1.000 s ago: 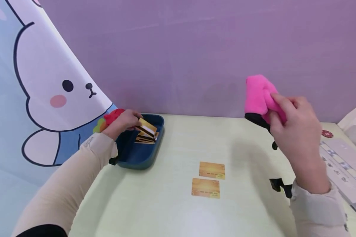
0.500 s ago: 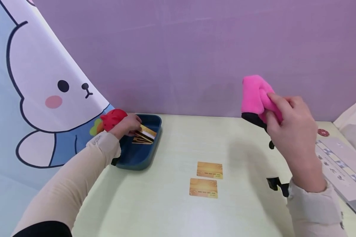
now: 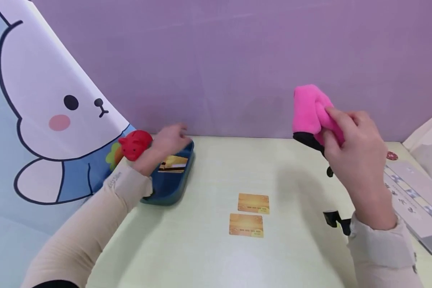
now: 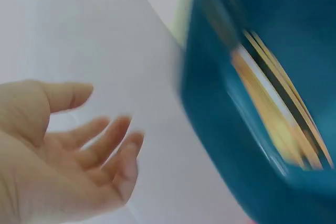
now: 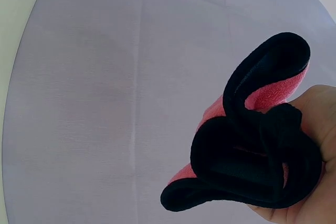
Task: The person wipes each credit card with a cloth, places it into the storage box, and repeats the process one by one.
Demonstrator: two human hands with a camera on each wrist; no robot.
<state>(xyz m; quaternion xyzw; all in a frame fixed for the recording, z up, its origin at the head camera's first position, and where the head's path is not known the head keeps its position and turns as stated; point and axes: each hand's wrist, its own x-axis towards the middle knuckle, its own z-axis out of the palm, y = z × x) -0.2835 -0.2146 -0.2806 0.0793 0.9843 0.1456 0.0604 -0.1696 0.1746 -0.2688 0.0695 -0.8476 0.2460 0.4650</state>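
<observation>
My left hand point(image 3: 171, 138) is raised over the back of the dark blue tray point(image 3: 162, 200), fingers relaxed and holding nothing. A small stack of gold cards point(image 3: 174, 165) with dark stripes lies in the tray; the left wrist view shows the cards point(image 4: 283, 108) beside the tray's wall, blurred. With thumb and fingers, my right hand point(image 3: 356, 160) grips a folded pink cloth point(image 3: 309, 110) in the air at the right. Its black edging point(image 5: 252, 198) loops in folds in the right wrist view. On the table lie two gold cards, one farther back point(image 3: 253, 203) and one nearer point(image 3: 246, 225).
A red pig figure point(image 3: 135, 145) is just left of the tray, partly behind my left arm. At the right edge lie a flat pale printed box point(image 3: 414, 208) and a red poker chip point(image 3: 391, 155). A purple backdrop point(image 3: 230, 80) rises behind the table.
My left hand has let go of the gold cards in the tray and lifted up and to the right. My right hand keeps the pink cloth in nearly the same place.
</observation>
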